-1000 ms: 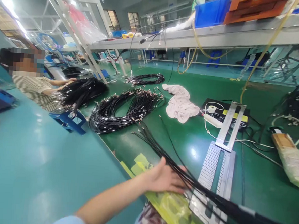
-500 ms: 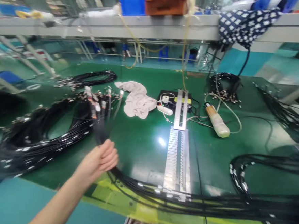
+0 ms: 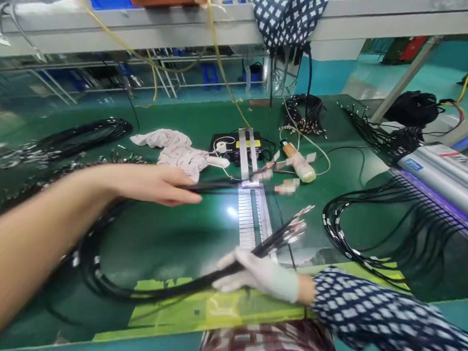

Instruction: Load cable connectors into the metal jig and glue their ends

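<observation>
My bare left hand (image 3: 159,185) is closed around one end of a bundle of black cables (image 3: 219,187). The tagged tips of that end point right, above a slotted metal plate (image 3: 247,219). My right hand (image 3: 257,273), in a white glove, grips the other end of the black cables near the front edge. Silvery connectors (image 3: 297,225) fan out past its fingers. Between the two hands the cables loop round to the left over the green table (image 3: 165,245). Motion smears some of the fingertips.
Behind the plate sit a black box (image 3: 224,143), a white cloth (image 3: 172,147) and a tape-wrapped tool (image 3: 299,164). At right, more cables hang from a silver unit (image 3: 446,174) with a purple glow. Coiled cables (image 3: 76,135) lie at far left. A shelf (image 3: 147,36) spans the back.
The view has turned to the right. My left hand has swung its cable end over toward the plate. My gloved right hand has come into view holding the other end, and the cables now loop leftward.
</observation>
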{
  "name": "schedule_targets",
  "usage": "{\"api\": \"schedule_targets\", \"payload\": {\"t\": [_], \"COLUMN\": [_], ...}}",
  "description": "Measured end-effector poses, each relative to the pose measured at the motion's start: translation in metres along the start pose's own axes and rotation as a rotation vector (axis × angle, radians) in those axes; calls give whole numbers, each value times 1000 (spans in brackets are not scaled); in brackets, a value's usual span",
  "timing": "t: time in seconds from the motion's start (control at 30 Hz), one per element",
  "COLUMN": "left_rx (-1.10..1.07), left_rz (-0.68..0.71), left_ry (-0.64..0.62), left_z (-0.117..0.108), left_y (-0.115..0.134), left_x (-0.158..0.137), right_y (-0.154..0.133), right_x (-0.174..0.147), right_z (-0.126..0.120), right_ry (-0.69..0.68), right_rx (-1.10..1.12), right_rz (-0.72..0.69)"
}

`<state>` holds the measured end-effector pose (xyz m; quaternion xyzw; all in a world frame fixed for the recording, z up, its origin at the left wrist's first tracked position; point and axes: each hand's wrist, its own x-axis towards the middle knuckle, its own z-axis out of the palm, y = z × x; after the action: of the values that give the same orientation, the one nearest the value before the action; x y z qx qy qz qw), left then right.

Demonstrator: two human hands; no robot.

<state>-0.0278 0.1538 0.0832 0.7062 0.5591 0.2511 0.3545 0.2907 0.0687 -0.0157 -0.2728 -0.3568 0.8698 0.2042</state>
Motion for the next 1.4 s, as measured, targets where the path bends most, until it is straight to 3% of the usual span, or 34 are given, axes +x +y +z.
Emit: {"api": "schedule_targets", "payload": {"t": [0.07,0.13,0.23,0.27,0.3,0.33,0.4,0.47,0.5,0.6,0.73,0.83,0.97,1.2,1.4], "left_rx": [154,234,327,352,373,392,417,431,430,368,228,284,420,149,146], "left_rz": [87,131,190,209,224,234,235,218,201,102,-49,-38,105,235,306], "left_ry": [-45,-86,-150,-168,-182,-189,-189,-205,-236,-379,-487,-424,-231,-289,-190], "left_z": [34,65,102,112,121,128,139,141,140,131,122,124,133,145,142], "left_y": [-3,-10,-25,-31,-37,-42,-50,-54,-55,-50,-41,-39,-40,-44,-44], "left_x": [16,33,61,70,78,84,89,87,84,69,47,36,36,49,58], "right_y": [27,36,11,-5,-25,-46,-82,-102,-105,-97,-88,-86,-73,-50,-55], "right_x": [32,38,13,4,-1,-3,9,34,48,76,74,61,45,32,36], "right_z": [16,20,-1,-14,-30,-48,-84,-117,-130,-149,-144,-137,-131,-133,-141], "right_ry": [53,15,-220,-214,-125,4,406,644,694,718,674,659,625,700,758], "right_rx": [264,410,230,80,-130,-377,-801,-1064,-1144,-1228,-1245,-1263,-1236,-1083,-1037], "right_rz": [18,156,307,243,98,-65,-358,-444,-434,-392,-401,-378,-339,-522,-557]}}
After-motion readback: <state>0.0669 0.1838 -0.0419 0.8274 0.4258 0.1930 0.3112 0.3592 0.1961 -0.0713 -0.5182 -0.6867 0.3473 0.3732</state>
